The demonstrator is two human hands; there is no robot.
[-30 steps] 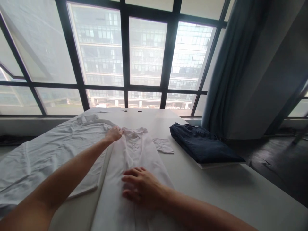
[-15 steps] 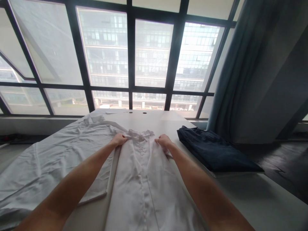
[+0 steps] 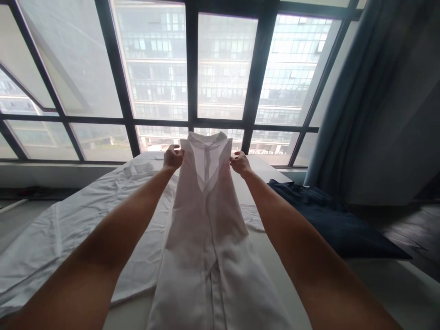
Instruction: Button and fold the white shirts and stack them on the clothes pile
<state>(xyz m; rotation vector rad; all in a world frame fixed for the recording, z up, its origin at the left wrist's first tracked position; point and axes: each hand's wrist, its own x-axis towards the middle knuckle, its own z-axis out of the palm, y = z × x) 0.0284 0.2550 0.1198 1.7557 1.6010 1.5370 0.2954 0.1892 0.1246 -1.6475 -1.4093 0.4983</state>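
Note:
A white collared shirt point(image 3: 206, 220), folded into a narrow strip, has its collar end raised off the white table point(image 3: 371, 284) while its lower part still lies on it. My left hand point(image 3: 173, 157) pinches the shirt's left shoulder edge, fingers closed. On the other side, my right hand point(image 3: 240, 163) grips the right shoulder edge the same way. Both arms stretch forward, and the collar stands upright between the two hands.
Another white garment point(image 3: 68, 229) lies spread flat on the left of the table. A folded dark blue garment point(image 3: 330, 220) sits at the right. A large dark-framed window point(image 3: 192, 82) is behind the table, and a grey-blue curtain point(image 3: 371, 91) hangs at right.
My right hand went from the shirt's middle to its right shoulder and closed on it. Both hands then lifted the collar end up off the table.

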